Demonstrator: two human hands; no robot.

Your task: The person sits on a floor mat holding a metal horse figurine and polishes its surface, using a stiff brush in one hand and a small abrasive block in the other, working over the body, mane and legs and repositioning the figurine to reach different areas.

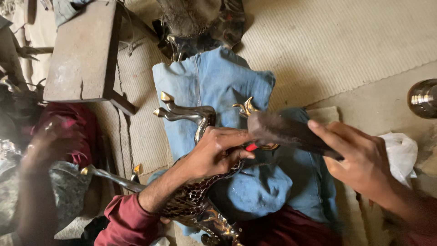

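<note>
A shiny metal animal figurine (193, 200) with gold-tipped horns and feet lies across a blue denim cloth (214, 86) on my lap. My left hand (216, 152) grips the figurine at its neck, near a small red-tipped piece. My right hand (359, 159) holds a dark flat file-like tool (284, 132), its end resting against the figurine's gold horn (246, 108).
A wooden stool (82, 50) stands at the upper left on a woven mat (341, 36). Another person's blurred hand (43, 141) reaches in at the left. A round metal vessel (423, 98) sits at the right edge beside a white plastic bag (400, 152).
</note>
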